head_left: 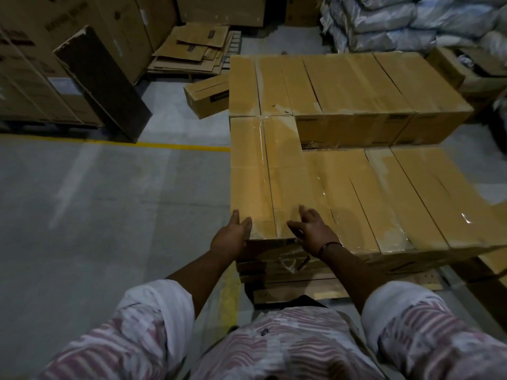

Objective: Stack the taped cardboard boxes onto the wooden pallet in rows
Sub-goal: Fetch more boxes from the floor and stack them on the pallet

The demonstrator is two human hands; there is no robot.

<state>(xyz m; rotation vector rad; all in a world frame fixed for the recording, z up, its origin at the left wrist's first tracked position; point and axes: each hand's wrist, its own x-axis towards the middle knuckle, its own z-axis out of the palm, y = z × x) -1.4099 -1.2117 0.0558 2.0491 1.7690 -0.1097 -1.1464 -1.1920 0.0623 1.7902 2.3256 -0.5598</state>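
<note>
A long taped cardboard box (255, 176) lies at the left end of the stack on the wooden pallet (323, 290). My left hand (230, 234) rests against the box's near left corner, thumb on top and fingers straight. On its top near edge lies my right hand (312, 229), fingers spread flat. More taped boxes (397, 196) lie in a row to the right. A higher row of boxes (356, 86) fills the back of the pallet.
A loose small box (207, 98) lies on the floor left of the stack. Flattened cartons (194, 50) are piled behind it. Tall cartons (41, 64) stand at the left behind a yellow floor line (109, 142). White sacks (411, 20) are heaped at the back right.
</note>
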